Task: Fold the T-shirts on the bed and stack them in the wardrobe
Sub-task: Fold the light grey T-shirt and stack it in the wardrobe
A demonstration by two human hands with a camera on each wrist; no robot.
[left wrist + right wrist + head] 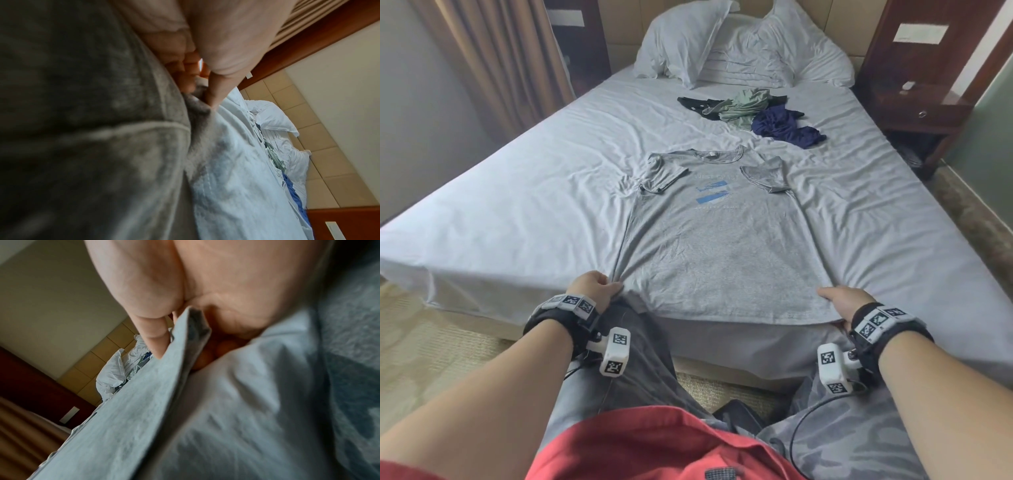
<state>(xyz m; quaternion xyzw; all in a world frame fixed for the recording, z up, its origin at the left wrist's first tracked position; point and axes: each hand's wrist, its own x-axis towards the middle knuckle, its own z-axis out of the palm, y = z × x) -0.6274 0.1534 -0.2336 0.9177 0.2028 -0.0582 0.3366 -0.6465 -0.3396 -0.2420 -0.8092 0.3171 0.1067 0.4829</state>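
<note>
A grey T-shirt [715,240] with a blue chest print lies spread on the bed [517,205], both sleeves folded inward, hem at the near edge. My left hand [595,286] pinches the hem's left corner, where the cloth bunches. In the left wrist view the thumb and fingers of the left hand [207,91] close on that grey fabric [197,110]. My right hand [837,301] grips the hem's right corner. In the right wrist view the right hand [176,344] has its thumb on top of the grey T-shirt [123,418] and its fingers underneath.
A heap of unfolded T-shirts, black [698,104], green [743,106] and navy [784,126], lies further up the bed. Two white pillows [739,44] lean at the headboard. A dark wooden nightstand [914,106] stands to the right, brown curtains [493,61] to the left.
</note>
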